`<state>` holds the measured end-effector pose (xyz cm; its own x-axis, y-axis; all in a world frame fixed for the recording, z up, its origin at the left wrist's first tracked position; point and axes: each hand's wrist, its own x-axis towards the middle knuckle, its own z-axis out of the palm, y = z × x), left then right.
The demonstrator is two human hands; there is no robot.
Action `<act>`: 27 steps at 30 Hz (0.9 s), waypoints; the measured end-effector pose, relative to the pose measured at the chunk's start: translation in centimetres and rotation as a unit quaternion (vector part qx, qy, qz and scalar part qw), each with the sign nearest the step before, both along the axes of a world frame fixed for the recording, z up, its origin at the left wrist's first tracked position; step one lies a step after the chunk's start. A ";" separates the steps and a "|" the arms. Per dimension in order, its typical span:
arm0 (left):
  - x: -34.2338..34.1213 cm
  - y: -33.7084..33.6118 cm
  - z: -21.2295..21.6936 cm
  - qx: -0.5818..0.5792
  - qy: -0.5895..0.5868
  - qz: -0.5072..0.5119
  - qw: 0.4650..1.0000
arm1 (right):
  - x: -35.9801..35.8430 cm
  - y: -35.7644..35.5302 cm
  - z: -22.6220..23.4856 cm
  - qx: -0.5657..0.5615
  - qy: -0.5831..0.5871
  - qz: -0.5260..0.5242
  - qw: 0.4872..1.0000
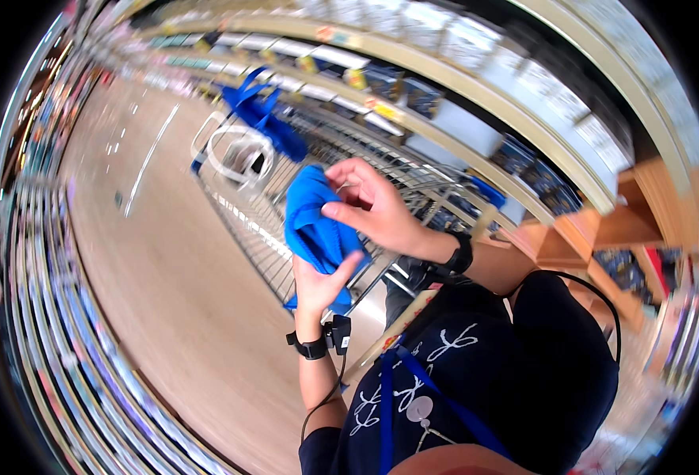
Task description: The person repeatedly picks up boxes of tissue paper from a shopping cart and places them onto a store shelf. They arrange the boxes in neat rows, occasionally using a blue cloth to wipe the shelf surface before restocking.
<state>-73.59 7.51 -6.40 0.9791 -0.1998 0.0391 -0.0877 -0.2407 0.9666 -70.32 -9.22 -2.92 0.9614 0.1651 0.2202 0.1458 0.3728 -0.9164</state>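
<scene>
**Blue fabric bag held in both hands above a wire cart**

At frame centre, both hands were closed on a bunched blue fabric bag (315,226). The left hand (318,286) supported it from below, palm up, fingers curled against the cloth. The right hand (369,207) gripped its upper right edge, thumb and forefinger pinched together on the fabric or on something small there; which could not be determined.

The bag was crumpled, not opened out; judged from this, the handling was at an early stage, with the unfolding not yet completed.

Behind the bag, a wire shopping cart (278,198) extended toward the upper left. A second blue bag (262,115) hung at its far end. Shelving (460,95) curved across the upper right.

The lower part of the held bag was hidden by the left hand. Motion blur obscured shelf contents, and the cart interior remained indistinct.
</scene>
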 end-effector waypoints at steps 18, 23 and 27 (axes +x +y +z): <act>6.5 -30.1 2.1 -0.022 -0.165 -0.253 0.953 | 0.9 -25.3 2.8 -0.489 -0.088 -0.539 0.680; 6.2 -31.5 1.2 0.003 -0.113 -0.251 0.961 | 5.4 -28.7 -0.1 -0.656 -0.023 -0.492 0.572; 6.5 -31.8 0.9 -0.002 -0.093 -0.222 0.971 | 4.9 -28.7 -0.8 -0.672 -0.039 -0.482 0.561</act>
